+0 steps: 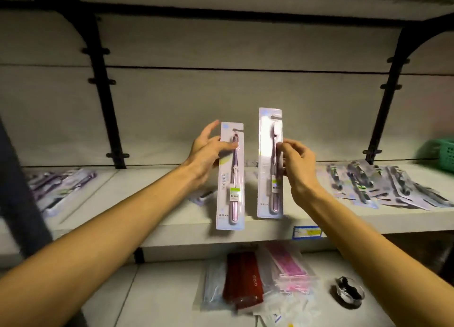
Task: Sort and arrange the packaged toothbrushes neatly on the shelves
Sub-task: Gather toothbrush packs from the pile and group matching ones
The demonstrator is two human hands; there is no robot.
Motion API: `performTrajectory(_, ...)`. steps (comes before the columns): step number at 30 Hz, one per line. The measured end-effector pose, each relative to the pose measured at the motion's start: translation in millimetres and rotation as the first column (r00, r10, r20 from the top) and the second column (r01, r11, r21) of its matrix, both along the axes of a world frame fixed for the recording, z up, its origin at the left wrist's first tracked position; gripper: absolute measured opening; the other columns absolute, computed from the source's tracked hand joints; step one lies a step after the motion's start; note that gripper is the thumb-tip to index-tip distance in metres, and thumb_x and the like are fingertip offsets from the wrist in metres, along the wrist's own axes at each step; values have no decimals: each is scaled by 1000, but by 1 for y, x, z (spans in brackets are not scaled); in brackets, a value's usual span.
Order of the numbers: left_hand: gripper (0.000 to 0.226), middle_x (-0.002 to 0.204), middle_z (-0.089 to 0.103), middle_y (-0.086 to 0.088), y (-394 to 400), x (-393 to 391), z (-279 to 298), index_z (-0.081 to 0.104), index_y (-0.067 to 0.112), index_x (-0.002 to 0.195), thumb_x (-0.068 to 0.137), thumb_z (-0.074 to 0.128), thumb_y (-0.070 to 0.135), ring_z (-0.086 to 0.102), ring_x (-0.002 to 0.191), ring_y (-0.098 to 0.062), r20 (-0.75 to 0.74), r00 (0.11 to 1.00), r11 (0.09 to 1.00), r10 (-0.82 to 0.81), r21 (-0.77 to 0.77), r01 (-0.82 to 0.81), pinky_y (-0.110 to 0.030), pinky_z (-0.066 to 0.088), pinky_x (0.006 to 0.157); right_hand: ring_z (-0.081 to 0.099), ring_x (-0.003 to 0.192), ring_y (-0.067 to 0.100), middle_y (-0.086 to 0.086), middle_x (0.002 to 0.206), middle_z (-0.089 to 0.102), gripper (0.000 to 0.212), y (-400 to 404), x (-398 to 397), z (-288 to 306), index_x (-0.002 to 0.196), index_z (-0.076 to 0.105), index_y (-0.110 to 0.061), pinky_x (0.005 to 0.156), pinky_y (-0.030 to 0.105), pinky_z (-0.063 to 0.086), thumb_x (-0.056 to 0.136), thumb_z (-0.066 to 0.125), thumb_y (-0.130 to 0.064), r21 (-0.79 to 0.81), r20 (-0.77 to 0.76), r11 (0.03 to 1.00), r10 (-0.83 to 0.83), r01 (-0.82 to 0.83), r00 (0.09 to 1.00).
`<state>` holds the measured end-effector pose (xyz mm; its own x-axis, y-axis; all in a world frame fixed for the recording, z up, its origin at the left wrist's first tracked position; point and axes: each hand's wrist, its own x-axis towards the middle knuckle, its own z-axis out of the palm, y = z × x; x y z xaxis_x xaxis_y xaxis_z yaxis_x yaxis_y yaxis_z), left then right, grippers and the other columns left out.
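White shelf (186, 218) under dim light, hands (205, 154) (298, 165) each gripping one upright toothbrush pack (231, 176) (269, 164).

Only 1 view exists: a wide-angle camera on the person's head, facing forward and slightly down into a white shelf unit (186, 226) at close range. Both forearms reach in from the bottom corners. The lens bends the upright brackets (103, 86) outward, and the lower shelf (159, 290) fills the bottom edge.

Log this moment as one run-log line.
left hand: holds lilac carded toothbrush pack | right hand: pinches taller lilac pack | both upright above shelf
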<state>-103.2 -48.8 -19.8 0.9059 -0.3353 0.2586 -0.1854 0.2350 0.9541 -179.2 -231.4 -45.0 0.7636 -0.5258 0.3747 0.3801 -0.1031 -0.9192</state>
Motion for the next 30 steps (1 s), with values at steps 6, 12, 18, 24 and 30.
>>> performTrajectory(6,46,117,73,-8,92,-16,-7,64,12,127,83,72,1,68,113,-30,-20,1000,997,-2,72,4,-51,49,104,70,69,7,-8,75,70,17,97,16,-5,108,63,-11,56,16,52,100,52,-22,-18,103,991,134,-133,986)
performTrajectory(12,41,118,74,-1,211,-52,-11,62,18,128,89,72,13,70,107,-18,60,998,983,33,180,-44,-40,55,88,62,58,4,-14,69,67,12,217,7,-2,94,63,-22,45,16,44,99,53,-25,-83,191,979,197,-184,962)
performTrajectory(18,37,115,75,-4,337,-91,-10,63,18,127,91,70,13,71,98,-17,91,995,958,-31,286,4,-31,58,79,55,62,6,-13,68,63,14,341,-17,-9,88,63,-12,54,20,45,97,54,-18,-23,312,986,162,-163,936)
performTrajectory(24,26,110,74,-2,442,-104,-14,69,19,118,93,66,11,70,95,-15,73,997,968,-19,253,0,-33,54,90,58,63,0,-13,72,64,14,452,-46,-24,88,62,-17,58,15,47,99,55,-25,-62,377,975,220,-212,900)
performTrajectory(30,20,108,75,-9,496,-66,-21,72,12,113,95,63,10,71,97,-23,-97,941,939,323,155,-306,-34,56,89,69,74,17,3,81,69,14,516,-16,-31,103,59,-20,65,30,59,100,55,-33,-282,130,935,258,-213,957)
